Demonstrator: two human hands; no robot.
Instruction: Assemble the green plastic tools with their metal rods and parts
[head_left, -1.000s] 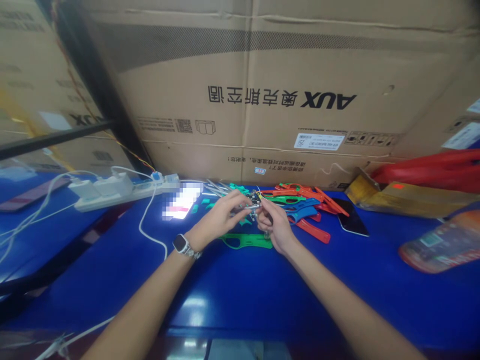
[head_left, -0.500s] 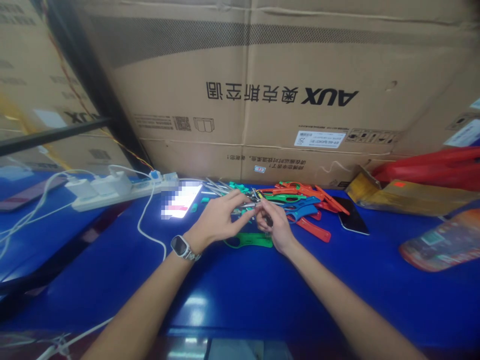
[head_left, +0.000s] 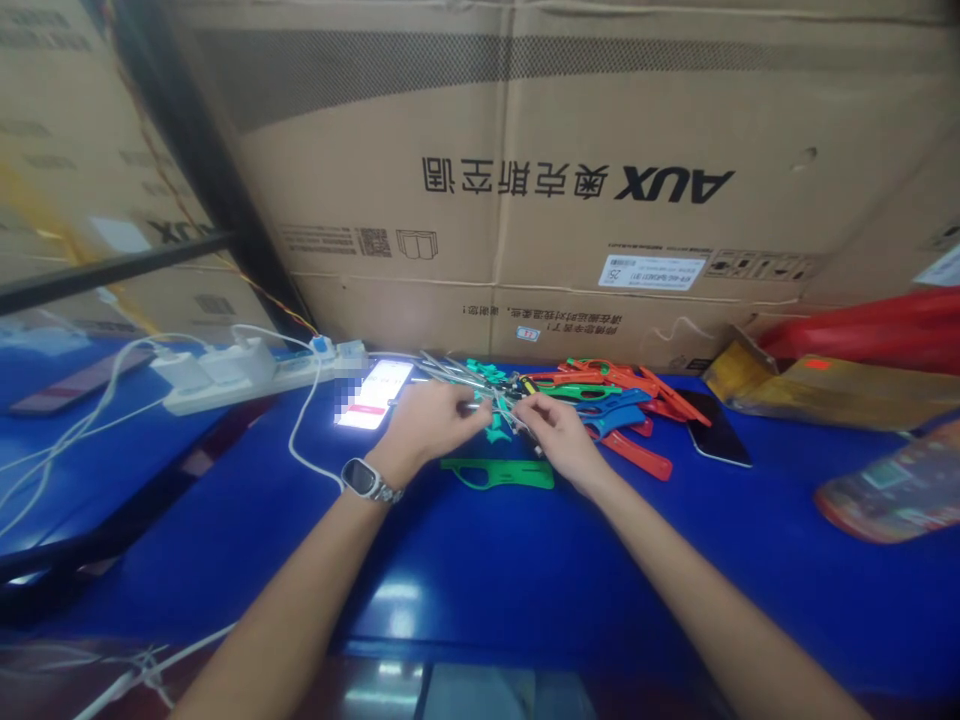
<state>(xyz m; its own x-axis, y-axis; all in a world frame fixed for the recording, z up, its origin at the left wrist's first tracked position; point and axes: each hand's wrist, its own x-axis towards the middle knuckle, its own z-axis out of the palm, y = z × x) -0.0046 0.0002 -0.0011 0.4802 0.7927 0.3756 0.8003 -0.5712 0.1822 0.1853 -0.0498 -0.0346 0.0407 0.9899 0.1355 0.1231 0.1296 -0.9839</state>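
Observation:
My left hand, with a watch on its wrist, is closed in a pinch on what looks like a thin metal tube. My right hand faces it, thumb and fingers pressed together near a thin light strand; what they grip is too small to make out. Behind both hands lies a pile of metal tubes and small teal plastic pieces. A green plastic handle shell with a finger loop rests on the table just in front of the hands.
Right of the hands are orange and red handle shells, blue ones and a dark phone. A lit phone and a power strip with cables are at left. Behind stands a large carton; a plastic jar is far right.
My hands have drawn slightly apart, showing teal pieces between them. The view has shifted a little, so the surroundings appear farther right.

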